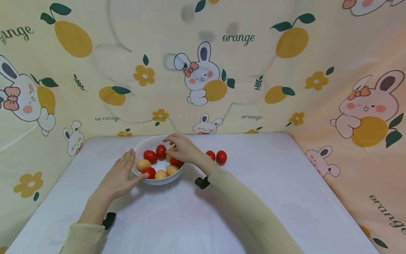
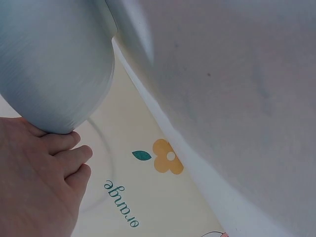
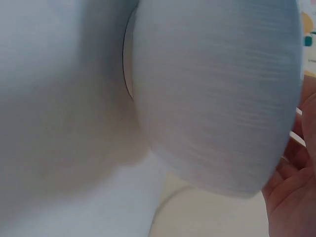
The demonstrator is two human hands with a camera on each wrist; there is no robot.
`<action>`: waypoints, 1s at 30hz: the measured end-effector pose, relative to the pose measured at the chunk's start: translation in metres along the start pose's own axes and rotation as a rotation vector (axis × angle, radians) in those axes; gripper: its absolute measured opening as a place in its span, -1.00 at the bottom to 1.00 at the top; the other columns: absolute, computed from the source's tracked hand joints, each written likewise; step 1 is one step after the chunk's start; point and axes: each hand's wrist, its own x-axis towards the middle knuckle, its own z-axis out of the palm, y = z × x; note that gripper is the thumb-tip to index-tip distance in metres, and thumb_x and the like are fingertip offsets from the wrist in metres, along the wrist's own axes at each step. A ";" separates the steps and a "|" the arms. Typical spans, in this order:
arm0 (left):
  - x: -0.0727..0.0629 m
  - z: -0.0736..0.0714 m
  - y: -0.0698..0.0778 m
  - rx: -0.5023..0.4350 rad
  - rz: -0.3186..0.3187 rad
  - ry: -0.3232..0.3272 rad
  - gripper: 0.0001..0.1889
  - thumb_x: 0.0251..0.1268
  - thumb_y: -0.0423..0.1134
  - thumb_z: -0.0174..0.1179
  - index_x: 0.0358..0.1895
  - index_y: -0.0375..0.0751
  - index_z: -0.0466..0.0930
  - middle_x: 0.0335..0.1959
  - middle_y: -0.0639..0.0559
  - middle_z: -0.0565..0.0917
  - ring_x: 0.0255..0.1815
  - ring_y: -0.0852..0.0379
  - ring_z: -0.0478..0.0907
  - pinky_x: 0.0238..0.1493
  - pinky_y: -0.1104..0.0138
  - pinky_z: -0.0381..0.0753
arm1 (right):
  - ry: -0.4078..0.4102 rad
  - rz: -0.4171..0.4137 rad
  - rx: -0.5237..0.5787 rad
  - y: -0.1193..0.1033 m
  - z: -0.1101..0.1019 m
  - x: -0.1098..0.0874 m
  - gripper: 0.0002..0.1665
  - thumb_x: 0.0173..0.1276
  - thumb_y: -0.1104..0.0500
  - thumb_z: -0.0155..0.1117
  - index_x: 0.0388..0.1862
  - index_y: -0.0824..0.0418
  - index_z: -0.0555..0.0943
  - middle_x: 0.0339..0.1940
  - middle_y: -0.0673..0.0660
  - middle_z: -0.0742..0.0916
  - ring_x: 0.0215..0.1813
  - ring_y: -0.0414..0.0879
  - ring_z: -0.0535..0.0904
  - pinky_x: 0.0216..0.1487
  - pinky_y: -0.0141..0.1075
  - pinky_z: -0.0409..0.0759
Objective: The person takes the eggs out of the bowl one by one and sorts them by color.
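Observation:
A white bowl (image 1: 166, 181) stands near the back of the table, with red cherry tomatoes (image 1: 150, 156) and pale yellow cherry tomatoes (image 1: 143, 165) around its inside. My left hand (image 1: 118, 177) rests against the bowl's left side, fingers straight along the outer wall. Its thumb reaches over the near rim, by a red tomato. In the left wrist view, its fingertips touch the bowl's outer wall. From the right, my right hand (image 1: 184, 150) reaches over the rim. Its thumb and curled fingers are around a yellow tomato, mostly hidden beneath them. The bowl wall fills much of the right wrist view.
Two more red tomatoes (image 1: 221, 157) lie on the table right of the bowl, one partly behind my right wrist. A white cloth covers the table (image 1: 177, 218). A printed curtain (image 1: 152, 42) with rabbits and oranges hangs behind and at both sides.

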 end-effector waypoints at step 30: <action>0.000 0.000 -0.004 -0.004 0.026 0.009 0.16 0.39 0.45 0.05 0.64 -0.48 -0.11 0.69 -0.40 -0.06 0.67 -0.40 -0.11 0.63 -0.25 -0.07 | -0.230 0.084 -0.286 0.000 0.030 0.049 -0.32 0.35 0.09 0.53 0.45 -0.01 0.57 0.43 0.03 0.56 0.36 -0.06 0.44 0.42 -0.20 0.53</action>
